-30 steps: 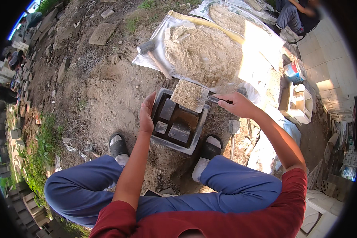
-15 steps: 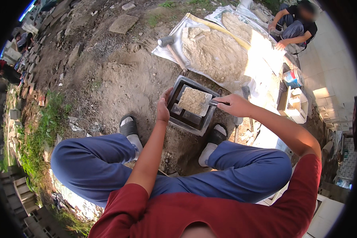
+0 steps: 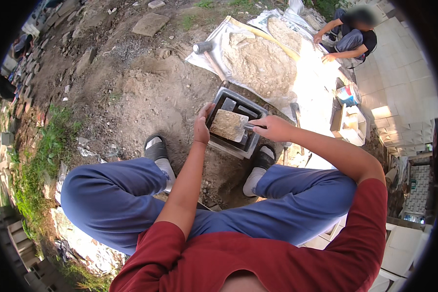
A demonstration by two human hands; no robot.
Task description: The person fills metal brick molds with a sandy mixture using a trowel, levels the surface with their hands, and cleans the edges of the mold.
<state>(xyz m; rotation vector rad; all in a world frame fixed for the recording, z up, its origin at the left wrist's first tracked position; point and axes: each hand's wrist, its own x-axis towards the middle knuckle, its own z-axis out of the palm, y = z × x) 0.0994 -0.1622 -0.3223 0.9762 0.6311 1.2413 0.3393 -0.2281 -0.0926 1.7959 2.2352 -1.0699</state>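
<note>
Your right hand (image 3: 273, 128) grips a trowel (image 3: 248, 126) bearing crumbly, sandy mix (image 3: 227, 125) above the grey rectangular mould (image 3: 246, 101); your left hand (image 3: 202, 125) touches its side, grip unclear. Gritty soil (image 3: 146, 95) lies beneath, outdoors.

grey rectangular mould (image 3: 246, 101), on ground | trowel (image 3: 243, 127) over its opening | coarse tan mix (image 3: 227, 124) covering blade (image 3: 241, 132)

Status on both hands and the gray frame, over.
Right hand holds trowel loaded with sandy mix. Left hand at left side of gray frame. Trowel hides part of frame's inside.
</note>
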